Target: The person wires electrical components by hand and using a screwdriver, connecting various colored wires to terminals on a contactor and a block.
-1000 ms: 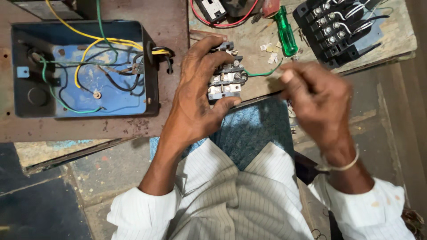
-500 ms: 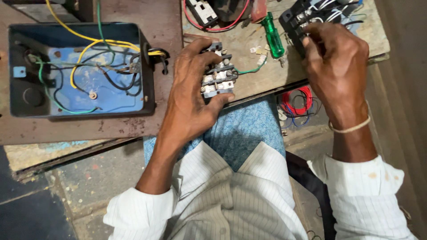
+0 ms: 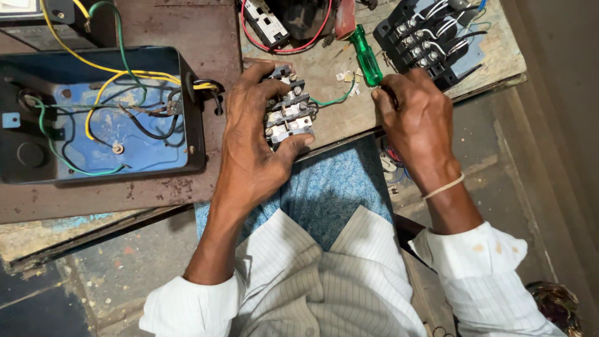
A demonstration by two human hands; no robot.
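While the head camera looks straight down over the person's lap, the left hand [image 3: 253, 146] is clamped around a small grey and black terminal block [image 3: 287, 112], thumb under its near edge and fingers curled over its far side, holding it at the front edge of a worn wooden board [image 3: 486, 59]. A thin green wire [image 3: 337, 98] runs from the block's right side across the board. The right hand [image 3: 417, 118] rests on the board just right of that wire, its fingers bent together at the lower tip of a green-handled screwdriver [image 3: 365, 57] that lies slanted on the board; whether the fingers actually pinch the tool's shaft cannot be told, as the knuckles hide it. A pale band circles the right wrist. Just beyond the right hand sits a larger black contactor [image 3: 424, 34] with rows of screws and white wires. Further back, near the top edge, lies a white and black switch part [image 3: 265, 22] ringed by a red wire [image 3: 312, 37]. To the left, well apart from both hands, an open blue metal box [image 3: 150, 134] rests on a rusty plate, with yellow, green and black wires looped inside it. Below the hands, blue patterned cloth covers the lap, and striped white sleeves cover both forearms.
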